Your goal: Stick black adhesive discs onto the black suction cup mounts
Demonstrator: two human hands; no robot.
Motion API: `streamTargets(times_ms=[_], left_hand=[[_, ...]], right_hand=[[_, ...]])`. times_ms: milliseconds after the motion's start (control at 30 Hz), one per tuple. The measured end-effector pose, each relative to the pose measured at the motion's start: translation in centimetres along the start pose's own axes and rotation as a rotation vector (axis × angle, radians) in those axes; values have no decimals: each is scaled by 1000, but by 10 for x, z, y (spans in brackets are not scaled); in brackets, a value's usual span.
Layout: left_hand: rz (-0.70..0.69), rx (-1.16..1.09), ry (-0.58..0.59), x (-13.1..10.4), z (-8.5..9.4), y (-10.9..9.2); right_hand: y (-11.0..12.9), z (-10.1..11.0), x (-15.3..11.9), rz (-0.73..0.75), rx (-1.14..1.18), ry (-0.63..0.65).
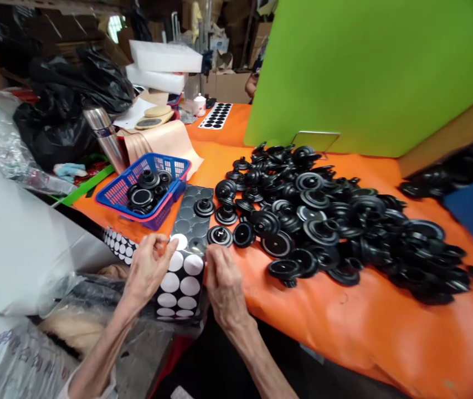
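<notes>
Black-and-grey sheet of round stickers point(189, 284), white circles near, grey round outlines far, lies lengthwise on the orange-covered table point(303, 338), right in front of the person; probably set there so both hands reach it. Left hand point(149, 269) at the sheet's left edge, thumb and fingers curled in by a white circle point(179, 242); can't tell if it grips anything. Right hand point(224, 277) by the sheet's right edge, fingertips bunched; can't tell if something's pinched. Opposite sides, likely to steady the sheet between them. One black stepped round knob point(204, 206) sits on the sheet's grey part, likely for easy reach. Big loose pile of black round plastic parts point(319, 230) to the right; nearest few just beside the sheet, presumably for a short reach. Blue-and-pink plastic mesh basket point(114, 194), left of the sheet, holds similar parts, seemingly to separate them from the pile. Far side: white sheet with black dots point(216, 116), well apart.
</notes>
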State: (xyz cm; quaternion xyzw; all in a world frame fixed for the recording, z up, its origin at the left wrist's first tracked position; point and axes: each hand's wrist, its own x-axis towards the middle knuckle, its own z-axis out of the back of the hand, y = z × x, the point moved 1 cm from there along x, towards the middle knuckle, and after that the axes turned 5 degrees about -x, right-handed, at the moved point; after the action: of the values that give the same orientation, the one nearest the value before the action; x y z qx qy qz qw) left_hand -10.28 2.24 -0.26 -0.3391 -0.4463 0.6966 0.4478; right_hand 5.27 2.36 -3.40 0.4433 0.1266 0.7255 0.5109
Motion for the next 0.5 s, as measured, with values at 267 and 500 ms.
streamTargets(times_ms=[267,500], left_hand=[[234,-360,454,-34,-48,-25],[-317,359,219,-27,-100,-50]], right_hand=[[-6,40,-38,-393,389,66],[-31,74,-39,-781,528,-253]])
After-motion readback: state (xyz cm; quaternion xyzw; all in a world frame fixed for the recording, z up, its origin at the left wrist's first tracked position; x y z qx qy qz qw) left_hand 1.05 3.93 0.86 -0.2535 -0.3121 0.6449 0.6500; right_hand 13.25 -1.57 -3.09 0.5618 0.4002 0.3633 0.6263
